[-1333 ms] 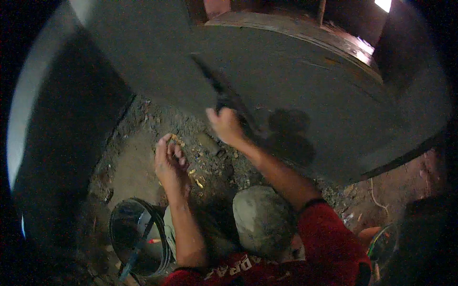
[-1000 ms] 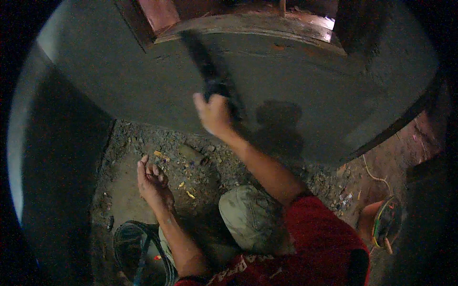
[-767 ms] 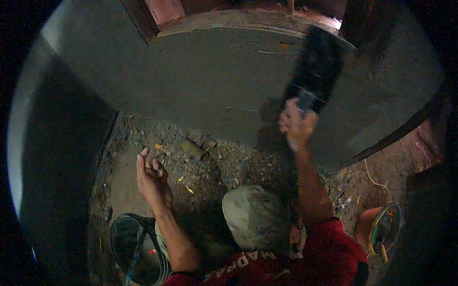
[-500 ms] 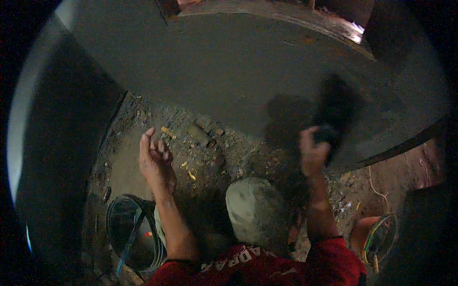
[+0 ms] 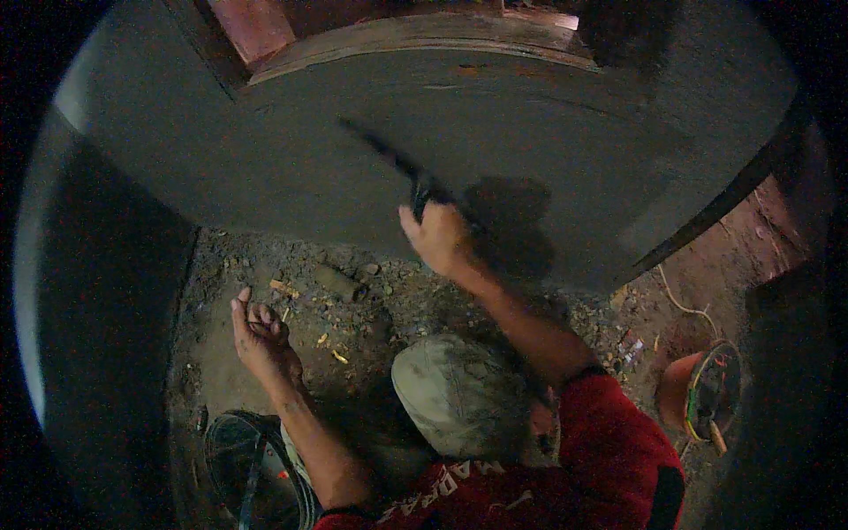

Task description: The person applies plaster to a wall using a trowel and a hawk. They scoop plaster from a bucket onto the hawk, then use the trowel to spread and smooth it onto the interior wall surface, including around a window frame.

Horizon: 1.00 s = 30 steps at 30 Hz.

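Observation:
My right hand (image 5: 444,237) grips a long black plastering float (image 5: 382,147) by its handle. The float is seen nearly edge-on, slanting up to the left, at the smooth grey wall (image 5: 291,159); whether its whole face touches the wall I cannot tell. A dark shadow falls on the wall beside my right wrist. My left hand (image 5: 265,340) hangs over the rubble-strewn ground, palm partly turned up, fingers loosely curled and apart, nothing visible in it. Below my left forearm stands a black bucket (image 5: 215,459), its contents too dark to make out.
A wooden frame (image 5: 415,49) edges an opening in the wall's upper part. Stones, yellow scraps (image 5: 339,356) and a pipe-like piece (image 5: 340,283) litter the wall's foot. An orange bucket (image 5: 678,389) and a pale cable (image 5: 676,296) lie right. A light cap (image 5: 459,397) covers the lower middle.
My right hand has swept left along the wall with the float, which has turned from upright to a leftward slant. The view has shifted; my left hand appears lower and farther left, still loosely curled.

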### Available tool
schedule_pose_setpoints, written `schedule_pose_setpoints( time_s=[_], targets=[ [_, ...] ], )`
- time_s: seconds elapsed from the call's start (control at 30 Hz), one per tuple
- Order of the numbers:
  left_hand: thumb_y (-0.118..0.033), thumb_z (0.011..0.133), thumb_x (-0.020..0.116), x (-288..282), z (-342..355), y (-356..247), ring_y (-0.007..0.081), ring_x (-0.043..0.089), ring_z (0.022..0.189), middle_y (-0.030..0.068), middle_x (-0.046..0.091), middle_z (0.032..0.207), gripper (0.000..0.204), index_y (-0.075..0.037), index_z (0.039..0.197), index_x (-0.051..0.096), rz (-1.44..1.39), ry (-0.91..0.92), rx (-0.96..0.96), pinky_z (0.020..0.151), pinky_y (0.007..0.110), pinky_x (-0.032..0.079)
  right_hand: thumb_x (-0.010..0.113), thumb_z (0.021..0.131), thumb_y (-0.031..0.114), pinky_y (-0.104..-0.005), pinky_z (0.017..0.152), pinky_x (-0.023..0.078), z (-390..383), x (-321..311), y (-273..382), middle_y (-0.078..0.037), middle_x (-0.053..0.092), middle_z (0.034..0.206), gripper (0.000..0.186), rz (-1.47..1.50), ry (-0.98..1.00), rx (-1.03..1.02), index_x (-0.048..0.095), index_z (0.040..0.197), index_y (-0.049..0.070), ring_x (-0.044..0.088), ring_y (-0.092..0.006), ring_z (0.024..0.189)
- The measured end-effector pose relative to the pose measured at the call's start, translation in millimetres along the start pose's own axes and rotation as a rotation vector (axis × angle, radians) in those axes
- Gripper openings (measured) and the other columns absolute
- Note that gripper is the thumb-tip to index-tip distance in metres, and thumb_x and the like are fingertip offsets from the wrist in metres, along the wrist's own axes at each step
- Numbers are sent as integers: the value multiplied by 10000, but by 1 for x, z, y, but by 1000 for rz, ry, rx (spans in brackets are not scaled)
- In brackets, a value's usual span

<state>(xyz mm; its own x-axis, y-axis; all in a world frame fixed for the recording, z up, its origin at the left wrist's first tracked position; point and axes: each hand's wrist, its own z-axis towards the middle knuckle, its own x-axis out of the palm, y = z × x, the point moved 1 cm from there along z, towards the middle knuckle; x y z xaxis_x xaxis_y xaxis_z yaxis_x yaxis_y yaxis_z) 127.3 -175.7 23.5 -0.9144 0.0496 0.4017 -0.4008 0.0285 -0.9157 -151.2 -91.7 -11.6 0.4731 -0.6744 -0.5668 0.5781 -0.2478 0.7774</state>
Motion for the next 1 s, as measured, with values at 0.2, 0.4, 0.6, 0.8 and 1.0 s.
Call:
schedule_pose_setpoints(
  time_s=[0.2, 0.4, 0.6, 0.8, 1.0],
  targets=[
    [-445, 977, 552, 13, -8, -7, 57, 447, 704, -42, 504, 796, 429, -96, 1228, 555, 77, -12, 1, 593, 213, 331, 700, 887, 214, -342, 463, 435, 0, -98, -31, 1, 583, 636, 225, 325, -446, 55, 603, 760, 57, 538, -129, 495],
    [-386, 1007, 516, 16, -8, -5, 61, 387, 578, -28, 457, 703, 393, -58, 1221, 538, 6, 23, 41, 496, 216, 273, 632, 939, 270, -299, 423, 398, -54, -201, -90, -21, 507, 602, 283, 754, -544, 189, 496, 780, 79, 482, -128, 465],
    [-395, 994, 539, 27, -7, -5, 68, 397, 589, -28, 463, 742, 398, -64, 1215, 553, 55, -94, 0, 538, 218, 299, 622, 941, 331, -390, 528, 453, -114, -166, -150, -60, 567, 656, 301, 112, -437, 297, 613, 816, 58, 548, -213, 565],
    [-391, 982, 563, 21, -8, -17, 63, 394, 583, -25, 476, 736, 401, -64, 1215, 551, 58, -103, 0, 513, 213, 288, 518, 967, 393, -514, 770, 529, -133, 42, -218, -265, 679, 910, 433, -625, 703, 157, 684, 969, -6, 667, -438, 860],
    [-387, 982, 563, 16, 3, -12, 61, 398, 578, -21, 494, 729, 403, -58, 1214, 556, -2, -64, 2, 503, 214, 281, 525, 956, 418, -514, 779, 532, -78, 54, -204, -270, 674, 913, 472, -512, 463, -14, 675, 944, -29, 660, -445, 853]
  ],
)
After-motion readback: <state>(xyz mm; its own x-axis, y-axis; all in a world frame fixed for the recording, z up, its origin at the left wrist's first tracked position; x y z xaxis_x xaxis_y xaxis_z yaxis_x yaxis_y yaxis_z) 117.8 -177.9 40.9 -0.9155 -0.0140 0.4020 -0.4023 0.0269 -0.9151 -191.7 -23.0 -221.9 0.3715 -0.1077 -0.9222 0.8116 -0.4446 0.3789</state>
